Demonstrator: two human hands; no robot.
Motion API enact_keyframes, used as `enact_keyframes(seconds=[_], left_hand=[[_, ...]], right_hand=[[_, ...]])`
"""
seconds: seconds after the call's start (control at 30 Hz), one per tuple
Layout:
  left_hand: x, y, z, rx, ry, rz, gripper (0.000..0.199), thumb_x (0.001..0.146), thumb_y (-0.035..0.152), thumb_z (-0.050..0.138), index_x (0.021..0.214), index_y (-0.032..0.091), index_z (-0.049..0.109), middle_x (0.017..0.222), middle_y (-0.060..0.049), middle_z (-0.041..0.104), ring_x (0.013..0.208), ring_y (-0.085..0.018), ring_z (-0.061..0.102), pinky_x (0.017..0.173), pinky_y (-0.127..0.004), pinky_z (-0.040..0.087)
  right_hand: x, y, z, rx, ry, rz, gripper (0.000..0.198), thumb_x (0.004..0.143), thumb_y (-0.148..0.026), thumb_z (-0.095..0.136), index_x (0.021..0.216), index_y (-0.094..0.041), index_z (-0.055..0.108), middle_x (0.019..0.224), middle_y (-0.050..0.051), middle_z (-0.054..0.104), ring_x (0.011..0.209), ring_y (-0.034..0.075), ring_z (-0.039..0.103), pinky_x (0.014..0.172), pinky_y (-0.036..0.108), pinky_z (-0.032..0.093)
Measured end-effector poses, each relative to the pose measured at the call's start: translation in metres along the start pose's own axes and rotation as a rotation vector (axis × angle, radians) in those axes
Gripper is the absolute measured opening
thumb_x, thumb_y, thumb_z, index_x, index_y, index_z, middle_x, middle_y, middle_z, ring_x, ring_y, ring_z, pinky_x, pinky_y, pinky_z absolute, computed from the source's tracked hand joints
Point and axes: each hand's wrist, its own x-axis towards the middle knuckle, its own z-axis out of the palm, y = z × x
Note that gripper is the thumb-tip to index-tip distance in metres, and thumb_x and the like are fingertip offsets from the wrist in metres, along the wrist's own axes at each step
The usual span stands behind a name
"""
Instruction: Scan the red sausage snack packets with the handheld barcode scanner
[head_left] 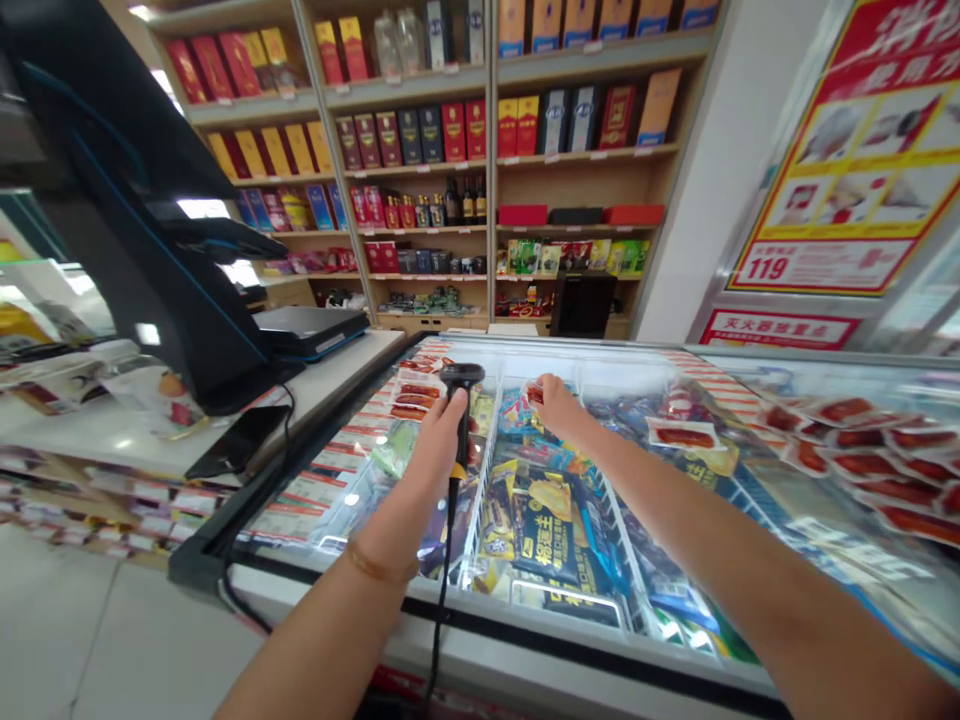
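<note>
My left hand (pixel 441 440) is wrapped round the handle of a black barcode scanner (pixel 463 376), whose cable runs down over the front of the freezer. Held in my right hand (pixel 559 405) is a small sealed packet of reddish-brown food (pixel 535 393), partly covered by my fingers. Both hands are above the glass top of a chest freezer (pixel 487 650). Left of the scanner lie several similar packets (pixel 416 398) on the glass. One more packet (pixel 682 435) rests alone to the right of my right hand.
Several more packets (pixel 862 450) are heaped at the right end. Bagged frozen goods (pixel 551 530) show through the glass. On the left counter stand a black terminal (pixel 150 200), a scale (pixel 311 328) and a phone (pixel 240 440). Shelves (pixel 420 170) of boxes and bottles line the back.
</note>
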Motion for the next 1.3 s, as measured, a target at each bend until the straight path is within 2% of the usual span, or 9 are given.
enact_keyframes(seconds=[0.13, 0.3, 0.43, 0.57, 0.77, 0.9, 1.03, 1.13, 1.3], left_hand=[[0.006, 0.022, -0.06, 0.08, 0.178, 0.123, 0.041, 0.076, 0.058, 0.06, 0.083, 0.021, 0.047, 0.058, 0.007, 0.052, 0.032, -0.008, 0.047, 0.031, -0.02, 0.034], [0.004, 0.023, -0.124, 0.107, 0.289, 0.117, 0.041, 0.077, 0.058, 0.059, 0.09, 0.02, 0.05, 0.06, 0.006, 0.054, 0.034, -0.008, 0.048, 0.032, -0.021, 0.037], [-0.001, 0.017, -0.143, 0.095, 0.304, 0.107, 0.043, 0.075, 0.059, 0.06, 0.089, 0.02, 0.05, 0.06, 0.007, 0.053, 0.033, -0.008, 0.047, 0.031, -0.021, 0.036], [-0.003, 0.011, -0.132, 0.058, 0.249, 0.061, 0.044, 0.075, 0.061, 0.058, 0.082, 0.019, 0.047, 0.061, 0.006, 0.054, 0.033, -0.008, 0.047, 0.031, -0.021, 0.036], [0.001, 0.001, -0.068, -0.006, 0.104, 0.022, 0.042, 0.076, 0.061, 0.058, 0.083, 0.021, 0.046, 0.061, 0.007, 0.054, 0.032, -0.008, 0.047, 0.031, -0.02, 0.034], [0.002, -0.006, -0.013, -0.042, -0.016, 0.013, 0.044, 0.075, 0.061, 0.059, 0.083, 0.021, 0.046, 0.06, 0.006, 0.054, 0.032, -0.008, 0.046, 0.031, -0.02, 0.033], [-0.002, -0.016, 0.038, -0.092, -0.121, -0.046, 0.047, 0.072, 0.063, 0.061, 0.081, 0.021, 0.044, 0.06, 0.006, 0.055, 0.033, -0.008, 0.047, 0.031, -0.021, 0.035], [-0.007, -0.029, 0.064, -0.108, -0.173, -0.04, 0.048, 0.071, 0.065, 0.061, 0.082, 0.02, 0.045, 0.061, 0.005, 0.055, 0.034, -0.008, 0.048, 0.032, -0.021, 0.036], [-0.013, -0.056, 0.078, -0.001, -0.253, 0.024, 0.048, 0.073, 0.064, 0.061, 0.087, 0.021, 0.048, 0.061, 0.007, 0.054, 0.033, -0.008, 0.047, 0.031, -0.02, 0.034]], right_hand=[[0.038, -0.064, -0.001, 0.018, 0.01, -0.137, 0.03, 0.092, -0.032, 0.051, 0.117, -0.017, 0.05, 0.12, 0.011, 0.055, 0.101, 0.021, 0.057, 0.083, 0.029, 0.043], [0.086, -0.148, 0.023, 0.019, -0.052, -0.192, 0.038, 0.089, -0.039, 0.055, 0.123, -0.021, 0.054, 0.123, 0.008, 0.058, 0.107, 0.021, 0.057, 0.085, 0.029, 0.043], [0.105, -0.176, 0.052, 0.009, -0.106, -0.195, 0.048, 0.087, -0.044, 0.058, 0.131, -0.026, 0.053, 0.131, 0.006, 0.059, 0.118, 0.024, 0.054, 0.094, 0.035, 0.041], [0.101, -0.168, 0.066, 0.076, -0.106, -0.277, 0.053, 0.09, -0.045, 0.053, 0.14, -0.029, 0.047, 0.14, 0.005, 0.053, 0.128, 0.023, 0.047, 0.102, 0.038, 0.038], [0.045, -0.093, 0.034, 0.023, 0.02, -0.279, 0.051, 0.091, -0.037, 0.051, 0.14, -0.023, 0.048, 0.149, 0.009, 0.043, 0.138, 0.027, 0.035, 0.11, 0.047, 0.028], [-0.007, 0.009, -0.013, -0.064, 0.073, -0.199, 0.048, 0.088, -0.037, 0.054, 0.134, -0.022, 0.054, 0.143, 0.012, 0.05, 0.133, 0.03, 0.041, 0.107, 0.05, 0.031], [-0.055, 0.129, -0.06, -0.103, 0.19, 0.065, 0.044, 0.084, -0.038, 0.056, 0.124, -0.02, 0.061, 0.131, 0.013, 0.06, 0.123, 0.031, 0.051, 0.102, 0.049, 0.037], [-0.088, 0.197, -0.077, -0.055, 0.234, 0.264, 0.043, 0.085, -0.043, 0.051, 0.118, -0.017, 0.064, 0.116, 0.014, 0.066, 0.109, 0.029, 0.06, 0.093, 0.044, 0.045], [-0.119, 0.228, -0.07, -0.109, 0.133, 0.371, 0.065, 0.07, -0.064, 0.063, 0.112, -0.015, 0.065, 0.109, 0.018, 0.067, 0.104, 0.035, 0.062, 0.087, 0.046, 0.047]])
